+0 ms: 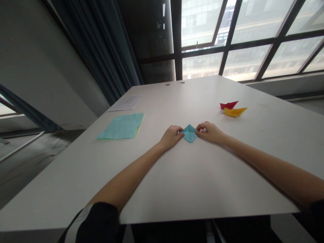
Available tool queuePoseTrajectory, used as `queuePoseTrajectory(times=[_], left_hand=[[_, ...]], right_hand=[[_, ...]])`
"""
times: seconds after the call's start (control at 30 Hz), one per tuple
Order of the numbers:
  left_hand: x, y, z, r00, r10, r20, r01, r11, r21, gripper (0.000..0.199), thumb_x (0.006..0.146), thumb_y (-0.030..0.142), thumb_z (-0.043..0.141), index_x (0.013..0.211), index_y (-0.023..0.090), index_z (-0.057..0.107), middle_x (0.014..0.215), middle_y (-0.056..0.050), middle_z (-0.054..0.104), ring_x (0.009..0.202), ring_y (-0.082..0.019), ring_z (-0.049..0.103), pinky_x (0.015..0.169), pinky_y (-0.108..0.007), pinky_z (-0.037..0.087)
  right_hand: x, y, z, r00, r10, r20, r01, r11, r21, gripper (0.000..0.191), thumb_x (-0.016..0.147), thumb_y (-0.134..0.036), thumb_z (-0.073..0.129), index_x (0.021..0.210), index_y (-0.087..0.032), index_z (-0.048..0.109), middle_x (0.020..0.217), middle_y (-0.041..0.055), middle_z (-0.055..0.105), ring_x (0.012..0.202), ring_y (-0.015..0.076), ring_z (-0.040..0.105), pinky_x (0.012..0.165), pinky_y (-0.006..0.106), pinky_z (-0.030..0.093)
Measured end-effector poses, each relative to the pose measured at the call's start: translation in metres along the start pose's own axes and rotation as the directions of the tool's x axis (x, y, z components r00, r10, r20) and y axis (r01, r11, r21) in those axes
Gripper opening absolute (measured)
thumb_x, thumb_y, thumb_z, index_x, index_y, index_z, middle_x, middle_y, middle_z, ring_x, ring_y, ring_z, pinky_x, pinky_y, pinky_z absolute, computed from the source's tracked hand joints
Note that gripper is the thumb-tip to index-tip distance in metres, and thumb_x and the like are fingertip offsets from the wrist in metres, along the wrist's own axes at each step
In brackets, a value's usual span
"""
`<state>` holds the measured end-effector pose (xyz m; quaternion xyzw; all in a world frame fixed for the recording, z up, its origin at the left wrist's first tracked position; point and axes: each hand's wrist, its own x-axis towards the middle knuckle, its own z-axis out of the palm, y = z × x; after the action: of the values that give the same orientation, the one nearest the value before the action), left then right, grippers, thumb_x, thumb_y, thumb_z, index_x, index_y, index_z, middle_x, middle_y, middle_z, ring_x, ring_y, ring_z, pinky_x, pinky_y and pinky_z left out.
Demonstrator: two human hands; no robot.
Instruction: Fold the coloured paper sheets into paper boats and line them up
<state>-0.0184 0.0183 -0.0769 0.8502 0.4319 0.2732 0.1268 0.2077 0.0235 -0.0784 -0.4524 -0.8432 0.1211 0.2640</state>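
Note:
A small light-blue folded paper [189, 134], diamond-shaped with creases across its middle, rests on the white table [162, 175]. Its left corner is pinched between the thumb and fingers of my left hand [172, 136]. On the opposite corner, my right hand [209, 132] has its thumb and fingertips closed in the same way. Both forearms reach in over the table from its near edge.
Beyond my right hand sit a red folded paper boat [228, 105] and a yellow one [235, 112]. To the left lies a stack of light-blue and green sheets [122, 126], with a printed white sheet [126, 103] behind it.

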Motion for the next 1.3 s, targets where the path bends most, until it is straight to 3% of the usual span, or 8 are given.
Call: queuePoseTrajectory(times=[0.13,0.27,0.4,0.6,0.97,1.1,1.3], left_hand=[[0.0,0.0,0.003,0.998,0.068,-0.013,-0.068,0.998,0.008,0.014,0.077,0.021,0.056,0.087,0.015,0.063,0.086,-0.005,0.061,0.082,-0.017,0.054,0.078,-0.03,0.044],[-0.001,0.0,0.003,0.996,0.086,-0.019,-0.087,0.996,-0.032,0.013,0.078,0.017,0.054,0.088,0.016,0.062,0.088,-0.004,0.059,0.08,-0.014,0.055,0.075,-0.026,0.045],[-0.002,0.001,0.003,0.995,0.096,0.016,-0.095,0.994,-0.047,0.014,0.078,0.014,0.051,0.087,0.017,0.062,0.085,-0.003,0.06,0.075,-0.013,0.056,0.072,-0.024,0.045],[-0.003,0.001,0.003,0.992,0.123,0.012,-0.122,0.992,-0.027,0.013,0.078,0.017,0.053,0.086,0.016,0.062,0.086,-0.004,0.062,0.079,-0.014,0.056,0.076,-0.027,0.044],[-0.003,0.002,0.001,0.976,0.21,0.052,-0.21,0.978,-0.018,0.031,0.072,0.034,0.064,0.099,0.018,0.061,0.094,-0.004,0.066,0.089,-0.018,0.057,0.084,-0.032,0.043],[-0.004,0.001,0.003,0.976,0.21,0.051,-0.209,0.978,-0.026,0.03,0.073,0.031,0.063,0.1,0.019,0.061,0.095,-0.004,0.066,0.091,-0.018,0.057,0.084,-0.031,0.044],[-0.004,0.002,0.001,0.951,0.3,0.078,-0.303,0.953,0.025,0.022,0.079,0.031,0.057,0.096,0.018,0.063,0.1,-0.005,0.066,0.092,-0.017,0.057,0.085,-0.031,0.045]], right_hand=[[0.0,-0.001,0.002,0.993,-0.117,-0.024,0.118,0.992,0.041,0.018,0.076,-0.025,0.053,0.092,-0.019,0.059,0.08,0.0035,0.062,0.071,0.0154,0.054,0.066,0.028,0.043],[-0.003,-0.002,0.002,0.98,-0.198,-0.013,0.199,0.974,0.11,0.014,0.079,-0.02,0.049,0.088,-0.018,0.058,0.083,0.0047,0.06,0.067,0.0125,0.053,0.063,0.024,0.043],[-0.005,-0.004,-0.001,0.973,-0.229,0.022,0.225,0.967,0.119,0.017,0.079,-0.017,0.047,0.089,-0.018,0.06,0.081,0.0042,0.06,0.063,0.0112,0.053,0.061,0.023,0.043],[-0.008,-0.003,-0.009,0.96,-0.261,0.106,0.25,0.962,0.108,0.021,0.078,-0.028,0.054,0.096,-0.019,0.061,0.085,0.0048,0.061,0.067,0.0124,0.056,0.063,0.024,0.044],[-0.007,-0.002,-0.007,0.945,-0.321,0.068,0.32,0.947,0.028,0.02,0.082,-0.032,0.052,0.094,-0.019,0.061,0.088,0.0071,0.064,0.085,0.0181,0.057,0.075,0.03,0.045],[-0.006,-0.001,-0.006,0.933,-0.354,0.065,0.352,0.935,0.048,0.022,0.082,-0.034,0.053,0.096,-0.02,0.062,0.089,0.0073,0.064,0.086,0.0184,0.057,0.077,0.03,0.046],[-0.007,0.001,-0.006,0.922,-0.382,0.065,0.379,0.924,0.045,0.021,0.083,-0.034,0.05,0.093,-0.021,0.064,0.09,0.0078,0.063,0.085,0.0178,0.057,0.076,0.03,0.046]])
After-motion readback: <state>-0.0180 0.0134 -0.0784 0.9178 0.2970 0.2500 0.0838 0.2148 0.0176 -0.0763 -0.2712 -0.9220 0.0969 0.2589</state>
